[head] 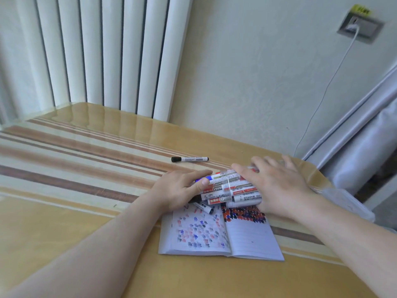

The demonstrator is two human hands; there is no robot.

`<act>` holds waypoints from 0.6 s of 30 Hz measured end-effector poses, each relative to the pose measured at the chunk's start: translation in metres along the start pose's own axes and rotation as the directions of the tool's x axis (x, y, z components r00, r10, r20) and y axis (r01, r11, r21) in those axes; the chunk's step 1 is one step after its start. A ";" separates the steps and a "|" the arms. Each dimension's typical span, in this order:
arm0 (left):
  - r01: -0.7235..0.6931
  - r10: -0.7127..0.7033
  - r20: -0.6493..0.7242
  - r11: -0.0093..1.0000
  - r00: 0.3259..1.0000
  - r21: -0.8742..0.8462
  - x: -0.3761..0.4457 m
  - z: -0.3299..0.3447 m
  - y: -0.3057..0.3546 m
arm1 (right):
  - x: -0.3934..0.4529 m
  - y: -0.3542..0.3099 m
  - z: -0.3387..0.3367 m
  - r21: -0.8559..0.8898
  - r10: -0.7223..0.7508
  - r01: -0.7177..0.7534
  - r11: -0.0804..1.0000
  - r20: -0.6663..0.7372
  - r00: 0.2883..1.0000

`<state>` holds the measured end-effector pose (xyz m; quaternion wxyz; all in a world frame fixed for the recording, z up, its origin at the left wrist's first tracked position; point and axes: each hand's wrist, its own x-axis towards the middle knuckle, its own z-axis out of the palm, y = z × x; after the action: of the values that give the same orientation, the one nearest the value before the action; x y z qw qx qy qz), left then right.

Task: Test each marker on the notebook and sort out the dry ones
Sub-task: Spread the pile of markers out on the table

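An open notebook (253, 239) lies on the table, its pages covered with red, blue and black test marks. Across its top edge sits a heap of several whiteboard markers (225, 189), partly inside a clear container (243, 203) lying on its side. My left hand (178, 190) grips the left ends of the heaped markers, thumb on top. My right hand (277, 183) rests over the container with fingers spread and fairly straight. One marker with a black cap (190, 159) lies alone farther back. Another marker (204, 207) lies loose on the notebook's left page.
The striped table top (86, 168) is under a glossy cover. A white radiator (107, 50) stands behind it. A charger cable (330, 78) hangs from a wall socket at the back right. A pale grey covered object (361, 151) stands beside the table's right edge.
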<state>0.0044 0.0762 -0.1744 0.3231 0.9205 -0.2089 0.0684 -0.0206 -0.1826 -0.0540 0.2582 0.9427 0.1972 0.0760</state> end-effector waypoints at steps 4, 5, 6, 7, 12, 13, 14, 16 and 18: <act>0.004 -0.003 -0.010 0.994 1.000 0.107 0.003 0.003 0.003 | -0.001 -0.003 0.006 0.023 0.011 -0.012 1.000 0.033 0.999; 0.013 -0.012 -0.010 0.994 1.000 0.112 0.003 0.001 0.004 | -0.002 -0.004 0.006 0.028 0.012 -0.013 1.000 0.033 0.999; 0.007 -0.006 -0.015 0.995 1.000 0.104 0.001 -0.001 0.007 | -0.003 -0.003 0.006 0.038 0.016 -0.018 0.999 0.035 0.999; 0.002 0.001 -0.033 0.997 0.999 0.081 0.000 -0.003 0.008 | -0.004 0.000 0.006 0.053 0.024 -0.026 0.998 0.046 0.999; 0.371 -0.443 -0.318 0.890 0.838 -0.264 0.026 -0.028 0.001 | -0.009 0.003 0.013 0.122 0.054 -0.062 0.991 0.073 0.996; 0.463 -0.506 -0.291 0.862 0.812 -0.208 0.048 -0.042 -0.007 | -0.011 0.003 0.014 0.138 0.057 -0.070 0.988 0.099 0.993; 0.506 -0.515 -0.223 0.857 0.828 -0.099 0.073 -0.054 -0.016 | -0.012 0.004 0.015 0.145 0.056 -0.074 0.987 0.121 0.991; 0.482 -0.466 -0.141 0.870 0.873 0.105 0.127 -0.070 -0.037 | -0.011 0.004 0.016 0.126 0.058 -0.075 0.989 0.128 0.990; 0.420 -0.418 -0.068 0.868 0.906 0.266 0.164 -0.063 -0.076 | -0.006 0.006 0.018 0.111 0.053 -0.069 0.991 0.142 0.988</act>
<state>0.1862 0.1130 -0.1258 0.2006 0.9792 0.0086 0.0287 -0.0201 -0.1979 -0.0665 0.2139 0.9647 0.1537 0.0069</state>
